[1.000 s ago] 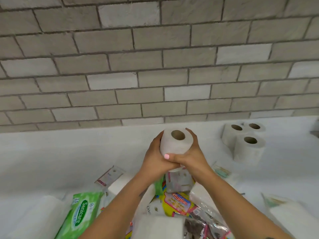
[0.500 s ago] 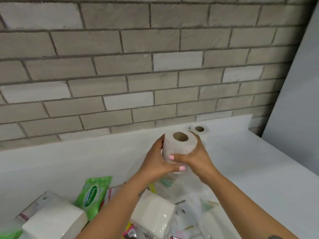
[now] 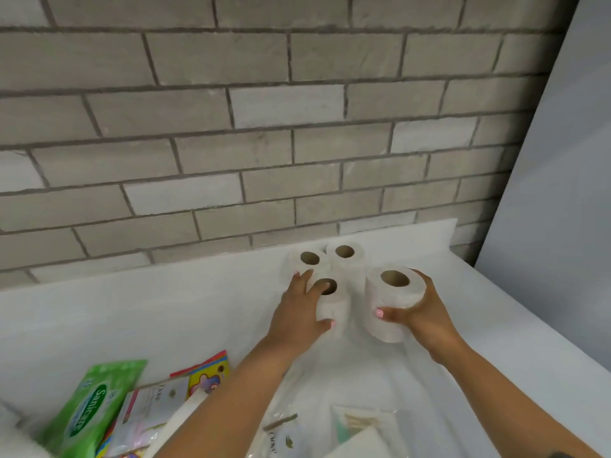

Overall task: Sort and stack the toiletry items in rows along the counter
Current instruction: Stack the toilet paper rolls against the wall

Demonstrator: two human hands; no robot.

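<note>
Right hand (image 3: 426,312) gripping upright toilet roll (image 3: 393,302), left hand (image 3: 302,312) seemingly clasping neighbouring roll (image 3: 332,305), both on counter (image 3: 165,312)

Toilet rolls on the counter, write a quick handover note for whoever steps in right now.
Left hand: rests over the front-left toilet roll, fingers across its top, thumb on its side.
Right hand: grips the fourth roll, tilted, at the right of the group.
Two back rolls stand upright near the brick wall.
Done: three rolls grouped; the fourth is being added.
Left: seat the fourth roll, then sort the green wipes pack, the soap boxes and the other packets at the front of the counter.
</note>
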